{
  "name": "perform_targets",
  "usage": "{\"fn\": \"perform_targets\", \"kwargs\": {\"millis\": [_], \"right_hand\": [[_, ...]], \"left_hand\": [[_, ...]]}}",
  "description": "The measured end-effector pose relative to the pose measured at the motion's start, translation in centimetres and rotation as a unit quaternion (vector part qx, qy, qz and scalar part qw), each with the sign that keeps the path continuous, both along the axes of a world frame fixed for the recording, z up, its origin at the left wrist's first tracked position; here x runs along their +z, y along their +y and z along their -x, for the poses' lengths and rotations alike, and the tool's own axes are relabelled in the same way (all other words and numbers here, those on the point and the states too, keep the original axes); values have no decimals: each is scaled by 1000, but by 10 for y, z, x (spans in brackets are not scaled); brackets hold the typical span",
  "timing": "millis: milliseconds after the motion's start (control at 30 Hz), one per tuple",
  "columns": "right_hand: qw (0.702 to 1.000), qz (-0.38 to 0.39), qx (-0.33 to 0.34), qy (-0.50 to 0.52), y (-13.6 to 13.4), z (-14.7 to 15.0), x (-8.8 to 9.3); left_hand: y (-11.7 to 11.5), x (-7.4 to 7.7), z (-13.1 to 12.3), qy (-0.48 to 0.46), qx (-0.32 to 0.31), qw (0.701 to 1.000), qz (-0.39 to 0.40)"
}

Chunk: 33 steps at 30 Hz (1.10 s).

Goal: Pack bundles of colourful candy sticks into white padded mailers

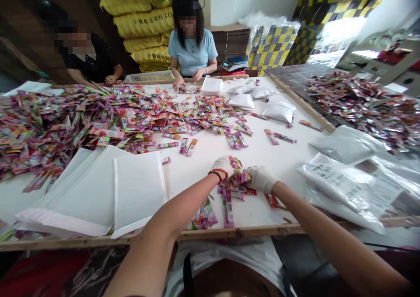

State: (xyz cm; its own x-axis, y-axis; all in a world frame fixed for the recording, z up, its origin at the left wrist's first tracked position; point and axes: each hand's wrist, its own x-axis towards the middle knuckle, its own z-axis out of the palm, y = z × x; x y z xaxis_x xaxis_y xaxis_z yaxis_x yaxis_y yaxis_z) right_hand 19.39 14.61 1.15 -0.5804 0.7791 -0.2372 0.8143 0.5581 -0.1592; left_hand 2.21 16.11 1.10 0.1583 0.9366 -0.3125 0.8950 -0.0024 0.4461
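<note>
My left hand [225, 167], in a white glove, is closed around several small stick packets [235, 162] in pink, green and orange. Facing it, my gloved right hand [261, 179] has its fingers curled against the packets at the side of the same bunch; its fingertips are partly hidden. Beneath both hands lies a small heap of stick packets [234, 194] on the white tabletop [193, 179]. One purple packet [228, 209] points toward the table's front edge, and a few more packets [204, 216] lie left of it.
White padded mailers [139, 192] lie at left beside a big packet pile [75, 117]. Filled, labelled plastic mailers [337, 179] are stacked at right. White pouches [278, 109] lie farther back. Two people work across the table. Another packet pile [364, 104] covers the dark side table. A wooden rim [236, 232] edges the front.
</note>
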Motion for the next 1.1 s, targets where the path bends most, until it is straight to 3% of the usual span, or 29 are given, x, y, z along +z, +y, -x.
{"fn": "perform_targets", "kwargs": {"millis": [167, 300, 433, 600, 700, 833, 1000, 1100], "right_hand": [[1000, 2, -21, 18, -2, 0, 8], [984, 25, -163, 67, -13, -25, 22], [958, 40, -273, 82, -35, -52, 17], [947, 86, -307, 40, -54, -56, -6], [944, 102, -311, 46, -52, -54, -12], [946, 101, -302, 67, -47, -54, -12], [929, 109, -329, 127, -52, -65, -9], [880, 103, -398, 237, -58, -66, -9]], "left_hand": [[3, 1, -2, 58, -32, 998, -5], [-5, 5, 4, 79, -71, 993, -46], [-9, 3, 5, 94, -95, 988, -75], [-4, 10, 1, 76, -117, 987, -77], [-10, 15, -5, 12, -141, 988, -61], [-30, 6, -23, -51, -195, 979, 14], [-39, -8, -38, -98, -98, 990, 32], [-38, -5, -35, -201, -36, 978, 36]]}}
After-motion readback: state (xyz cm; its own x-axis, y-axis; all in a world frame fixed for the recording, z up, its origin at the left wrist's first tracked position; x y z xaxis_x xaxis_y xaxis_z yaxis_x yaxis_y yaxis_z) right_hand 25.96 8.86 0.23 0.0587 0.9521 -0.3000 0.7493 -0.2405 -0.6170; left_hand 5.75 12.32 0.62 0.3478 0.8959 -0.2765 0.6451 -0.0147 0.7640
